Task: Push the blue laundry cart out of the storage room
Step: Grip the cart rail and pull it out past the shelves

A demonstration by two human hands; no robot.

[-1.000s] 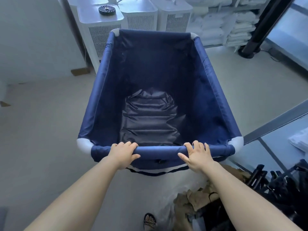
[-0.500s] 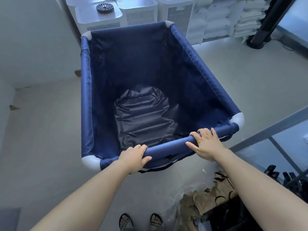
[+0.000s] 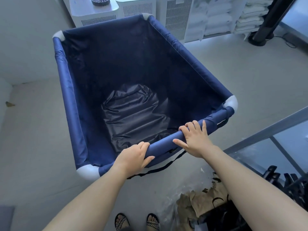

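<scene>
scene: a head-worn view looks down on two bare forearms that reach forward to a cart on a pale grey floor.
cart: the blue laundry cart fills the middle of the frame, a deep fabric bin seen from above and turned at an angle, its far end toward the upper left centre.
cart inside: dark crumpled lining covers the bottom; nothing else shows in it.
cart corners: white rounded joints show at all four corners of the rim.
near rail: the near rail, padded in blue, slopes from lower left up to the right.
left hand: the left hand grips the near rail at its lower end, fingers curled over the top.
right hand: the right hand holds the same rail higher up, fingers draped over it, thumb stretched along the near side.
hands together: apart, with a bare stretch of rail between them.
strap: a black strap hangs below the rail.
upper frame: white vented units stand just beyond the cart; folded white linens are stacked to their right, beside a black stand.
lower frame: two sandalled feet at the bottom edge; crumpled brown paper at the lower right.
right edge: a metal-framed glass panel.
</scene>
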